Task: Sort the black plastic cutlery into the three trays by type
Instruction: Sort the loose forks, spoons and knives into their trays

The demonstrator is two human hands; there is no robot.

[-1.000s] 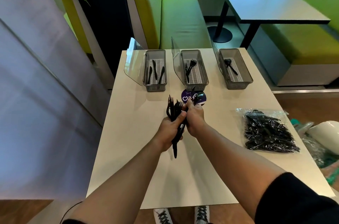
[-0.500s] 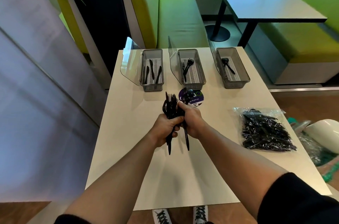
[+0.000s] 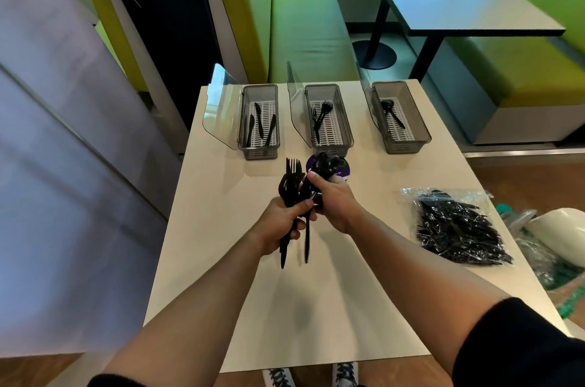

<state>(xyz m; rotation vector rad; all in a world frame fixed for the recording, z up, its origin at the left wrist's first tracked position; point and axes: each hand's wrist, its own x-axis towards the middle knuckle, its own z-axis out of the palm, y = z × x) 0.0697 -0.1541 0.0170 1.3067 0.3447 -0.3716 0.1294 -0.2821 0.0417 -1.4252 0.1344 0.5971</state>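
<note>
Black plastic cutlery is held as a mixed bundle above the middle of the table, between both hands. The left hand has its fingers curled tight around the bundle; fork tines stand out above the fingers toward 12 o'clock, and handles hang out below toward 6 o'clock. The right hand, touching the bundle from 3 o'clock, pinches some pieces with thumb and curled fingers; rounded heads show above them, over a round purple sticker.

The table surface toward 9 o'clock and 6 o'clock of the hands is bare up to its edges. At 3 o'clock, near the right edge, lies a clear bag full of more black pieces.

At 12 o'clock, along the far edge, stand three trays, well apart, each with a clear lid upright at its left side. The left tray holds three knives. The middle tray holds two forks. The right tray holds spoons, overlapped, so I cannot count them.
</note>
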